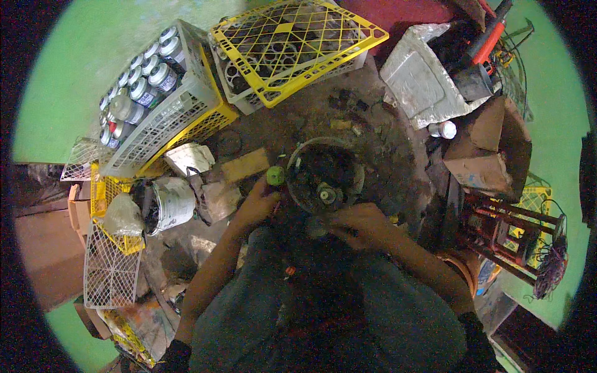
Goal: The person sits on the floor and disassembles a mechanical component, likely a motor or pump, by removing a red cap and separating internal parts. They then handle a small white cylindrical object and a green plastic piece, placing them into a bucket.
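Observation:
Between my knees stands a round dark bucket (359,177), its inside too dark to make out well. At its near side sits a pale metal piece with a round end (326,194). Left of the rim, my left hand (262,202) is closed around a small green round object (275,176) whose kind I cannot tell. My right hand (359,227) is at the bucket's near edge, fingers curled together beside a dull, pale rounded shape (317,226). What those fingers hold is dim and blurred.
A crate (158,124) full of cans stands far left, beside another under a yellow lattice crate (298,46). A white bucket (174,202) lies left. On the right are a foil-like silver box (423,74), a cardboard box (488,152) and a reddish metal frame (507,233).

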A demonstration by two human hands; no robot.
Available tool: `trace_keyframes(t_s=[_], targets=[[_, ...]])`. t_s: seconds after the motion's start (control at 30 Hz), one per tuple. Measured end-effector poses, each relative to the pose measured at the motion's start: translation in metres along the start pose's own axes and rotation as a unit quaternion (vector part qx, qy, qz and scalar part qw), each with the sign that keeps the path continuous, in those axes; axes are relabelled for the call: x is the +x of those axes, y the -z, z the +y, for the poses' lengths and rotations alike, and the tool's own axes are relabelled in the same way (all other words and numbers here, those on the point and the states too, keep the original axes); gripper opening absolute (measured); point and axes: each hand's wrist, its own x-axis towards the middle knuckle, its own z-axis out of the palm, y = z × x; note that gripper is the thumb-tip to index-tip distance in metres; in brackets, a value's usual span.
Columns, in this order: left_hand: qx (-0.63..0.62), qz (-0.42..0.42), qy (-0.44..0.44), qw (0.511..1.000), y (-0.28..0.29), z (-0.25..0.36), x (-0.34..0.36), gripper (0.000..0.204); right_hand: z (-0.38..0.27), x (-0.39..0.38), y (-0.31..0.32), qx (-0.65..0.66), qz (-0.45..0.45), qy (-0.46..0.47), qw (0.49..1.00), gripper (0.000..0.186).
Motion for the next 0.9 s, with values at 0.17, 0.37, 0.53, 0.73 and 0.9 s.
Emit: trace_keyframes(t_s=[0.17, 0.37, 0.53, 0.73, 0.9], targets=[[0.201, 0.01, -0.081, 0.976, 0.049, -0.016, 0.027, 0.044, 0.041, -0.027, 0.053, -0.007, 0.115, 0.004, 0.993, 0.02], [0.314, -0.038, -0.105, 0.943, 0.061, 0.03, 0.082, 0.039, 0.155, 0.035, 0.097, -0.134, 0.071, -0.159, 0.976, 0.028], [0.255, -0.106, -0.099, 0.956, 0.026, 0.049, 0.129, 0.038, 0.233, 0.079, 0.081, -0.227, -0.037, -0.259, 0.938, 0.052], [0.18, -0.083, -0.12, 0.973, 0.006, 0.044, 0.14, 0.038, 0.257, 0.093, 0.018, -0.328, -0.031, -0.188, 0.925, 0.058], [0.226, -0.088, -0.143, 0.96, 0.007, 0.036, 0.142, 0.037, 0.239, 0.085, 0.013, -0.318, -0.065, -0.228, 0.918, 0.053]])
